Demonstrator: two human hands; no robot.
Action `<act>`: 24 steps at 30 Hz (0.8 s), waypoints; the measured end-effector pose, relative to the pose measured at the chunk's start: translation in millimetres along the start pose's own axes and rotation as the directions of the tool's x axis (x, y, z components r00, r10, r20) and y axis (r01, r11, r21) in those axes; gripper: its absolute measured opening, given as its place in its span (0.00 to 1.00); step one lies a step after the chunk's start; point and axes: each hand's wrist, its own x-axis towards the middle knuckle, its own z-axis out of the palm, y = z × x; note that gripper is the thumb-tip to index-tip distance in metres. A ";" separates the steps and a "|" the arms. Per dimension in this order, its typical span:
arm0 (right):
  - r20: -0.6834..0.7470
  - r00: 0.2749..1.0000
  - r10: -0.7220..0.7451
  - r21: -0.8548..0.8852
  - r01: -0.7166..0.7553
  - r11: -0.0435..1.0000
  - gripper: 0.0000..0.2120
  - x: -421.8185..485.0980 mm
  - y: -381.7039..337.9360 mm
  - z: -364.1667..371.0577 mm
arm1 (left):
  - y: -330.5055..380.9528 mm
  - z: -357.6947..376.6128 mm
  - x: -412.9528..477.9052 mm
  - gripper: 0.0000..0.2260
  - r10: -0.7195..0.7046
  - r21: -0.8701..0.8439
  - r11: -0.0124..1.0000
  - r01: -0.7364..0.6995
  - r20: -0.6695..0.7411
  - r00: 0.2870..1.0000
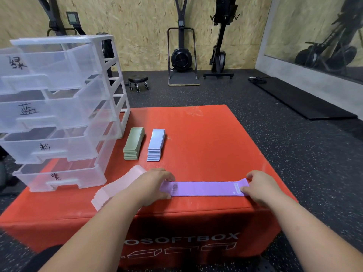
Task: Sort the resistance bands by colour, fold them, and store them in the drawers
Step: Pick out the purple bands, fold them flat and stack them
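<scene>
Left hand (155,183) pinches the left end of the purple band (206,189), right hand (261,186) pinches its right end, band lying flat along the near edge of the red box (206,138). Pink stack (117,185) lies by my left wrist. Green stack (133,144) and blue stack (156,145) sit beyond, beside the clear drawer unit (59,107), its four labelled drawers pulled out.

A flat purple fabric resistance band (204,189) is lying stretched sideways. A folded green band stack (133,144), a pale blue band stack (156,145) and a pink band stack (117,186) are sitting beside a clear plastic 4-drawer unit (59,107), drawers pulled out.
</scene>
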 end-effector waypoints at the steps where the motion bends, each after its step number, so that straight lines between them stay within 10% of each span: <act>1: 0.006 0.999 0.040 0.007 -0.040 0.999 0.20 0.0 -1.8 -0.3 | -0.2 0.1 0.0 0.25 -0.001 0.001 1.000 0.001 0.000 1.000; 12: 0.031 0.989 0.144 0.316 -0.146 0.937 0.18 -3.7 -7.9 -11.4 | -4.0 4.9 4.2 0.26 -0.004 -0.013 1.000 0.004 0.004 1.000; 17: 0.058 0.998 0.009 0.680 -0.046 0.731 0.21 -14.5 -21.8 -23.3 | 32.8 5.0 12.1 0.20 0.023 -0.218 0.974 -0.051 -0.132 0.991; 24: -0.081 0.991 -0.108 0.798 0.129 0.589 0.21 -39.3 -60.1 -8.1 | 117.7 17.4 34.5 0.14 -0.157 -0.839 0.536 0.100 0.018 0.988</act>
